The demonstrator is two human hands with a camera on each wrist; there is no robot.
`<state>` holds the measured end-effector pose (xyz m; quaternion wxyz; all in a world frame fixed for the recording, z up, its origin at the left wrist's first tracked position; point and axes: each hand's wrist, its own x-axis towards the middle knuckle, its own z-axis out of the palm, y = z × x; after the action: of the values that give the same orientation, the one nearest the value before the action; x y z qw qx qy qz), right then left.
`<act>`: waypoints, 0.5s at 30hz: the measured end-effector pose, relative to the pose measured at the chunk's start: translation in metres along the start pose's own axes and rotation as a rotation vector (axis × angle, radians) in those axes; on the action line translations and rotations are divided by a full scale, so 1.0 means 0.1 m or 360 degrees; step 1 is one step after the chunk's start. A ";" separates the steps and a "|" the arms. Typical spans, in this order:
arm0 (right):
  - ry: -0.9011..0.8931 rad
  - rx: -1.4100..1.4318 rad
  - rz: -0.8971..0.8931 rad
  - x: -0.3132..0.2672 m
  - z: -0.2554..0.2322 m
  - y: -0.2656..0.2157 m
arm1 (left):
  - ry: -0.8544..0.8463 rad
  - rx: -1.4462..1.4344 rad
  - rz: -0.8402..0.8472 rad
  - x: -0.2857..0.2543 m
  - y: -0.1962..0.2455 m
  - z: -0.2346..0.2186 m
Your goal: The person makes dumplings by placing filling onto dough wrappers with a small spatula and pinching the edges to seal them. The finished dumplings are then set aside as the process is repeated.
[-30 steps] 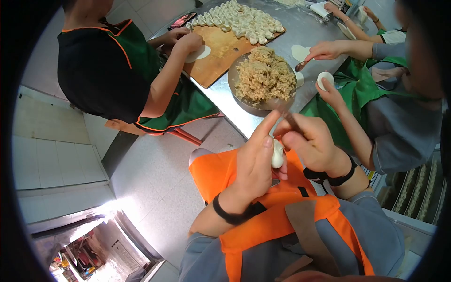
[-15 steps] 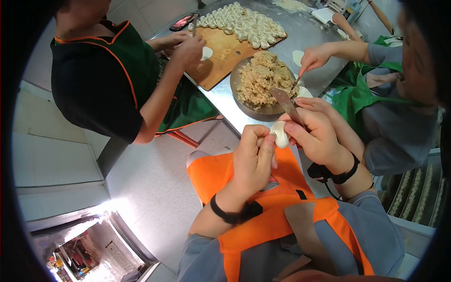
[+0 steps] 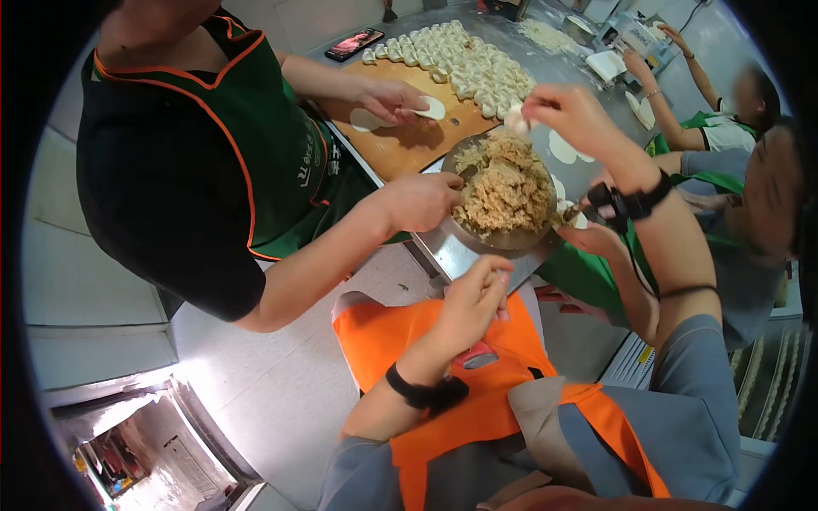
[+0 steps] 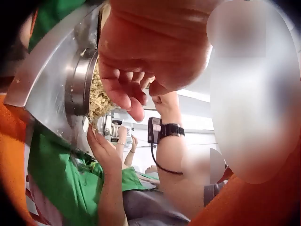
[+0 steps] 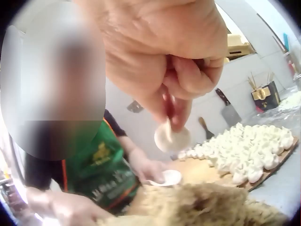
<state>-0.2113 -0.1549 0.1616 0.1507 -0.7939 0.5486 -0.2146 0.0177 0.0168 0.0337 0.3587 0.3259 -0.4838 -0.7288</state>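
Over the bowl's far side my right hand (image 3: 573, 121) pinches a folded white dumpling (image 5: 172, 139) between thumb and fingertips; the dumpling hangs in the air. My left hand (image 3: 471, 300) holds nothing, its fingers loosely curled above the orange apron (image 3: 400, 332). Beneath the right hand stands a metal bowl (image 3: 494, 244) heaped with pale minced filling (image 3: 504, 194). Beyond it, rows of finished dumplings (image 3: 460, 64) cover the far part of a wooden board (image 3: 407, 157). The flat blade seen earlier does not show in the right hand.
At the left, a person in a green apron (image 3: 281, 162) holds a round wrapper (image 3: 433, 108) and reaches to the bowl. On the right another person's hand (image 3: 596, 238) works close beside it. Loose wrappers (image 3: 562, 146) and a phone (image 3: 354, 44) lie on the metal table (image 3: 443, 247).
My hands have parted: the right carried the dumpling forward over the bowl, while the left stayed above the lap, now holding nothing. The person at the left has reached to the bowl.
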 end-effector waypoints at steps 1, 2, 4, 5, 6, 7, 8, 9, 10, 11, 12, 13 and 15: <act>-0.0036 -0.0102 0.0012 0.22 0.02 0.17 | -0.0010 0.0026 -0.0018 0.01 -0.06 -0.01; -0.0037 -0.0173 -0.0024 0.43 0.09 0.33 | -0.0018 0.0052 -0.0034 0.02 -0.09 -0.02; -0.0039 -0.0306 -0.0097 0.77 0.28 0.64 | 0.0009 0.0087 -0.0079 0.04 -0.13 -0.07; -0.0077 -0.0344 -0.0098 0.93 0.38 0.78 | 0.0027 0.0094 -0.0088 0.05 -0.17 -0.10; -0.0113 -0.0378 -0.0102 1.09 0.50 0.89 | 0.0048 0.0105 -0.0096 0.06 -0.19 -0.14; -0.0147 -0.0410 -0.0105 1.21 0.62 0.98 | 0.0095 0.0123 -0.0120 0.06 -0.19 -0.17; -0.0180 -0.0428 -0.0102 1.30 0.72 1.05 | 0.0142 0.0141 -0.0145 0.06 -0.18 -0.20; -0.0213 -0.0447 -0.0099 1.39 0.81 1.11 | 0.0188 0.0159 -0.0171 0.06 -0.17 -0.24; -0.0249 -0.0465 -0.0095 1.45 0.90 1.14 | 0.0218 0.0179 -0.0184 0.06 -0.18 -0.27; -0.0216 -0.0485 -0.0122 1.48 0.99 1.18 | 0.0248 0.0197 -0.0198 0.05 -0.20 -0.30; -0.0267 -0.0529 -0.0081 1.51 1.05 1.22 | 0.0278 0.0215 -0.0212 0.05 -0.21 -0.32; -0.0318 -0.0572 -0.0036 1.52 1.09 1.24 | 0.0296 0.0233 -0.0216 0.06 -0.22 -0.34; -0.0391 -0.0577 0.0101 1.52 1.15 1.30 | 0.0321 0.0271 -0.0222 0.07 -0.23 -0.36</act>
<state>-0.2117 -0.3430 0.0277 0.0779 -0.8104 0.5806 -0.0094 0.0383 0.0003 -0.0004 0.3252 0.4596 -0.4816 -0.6717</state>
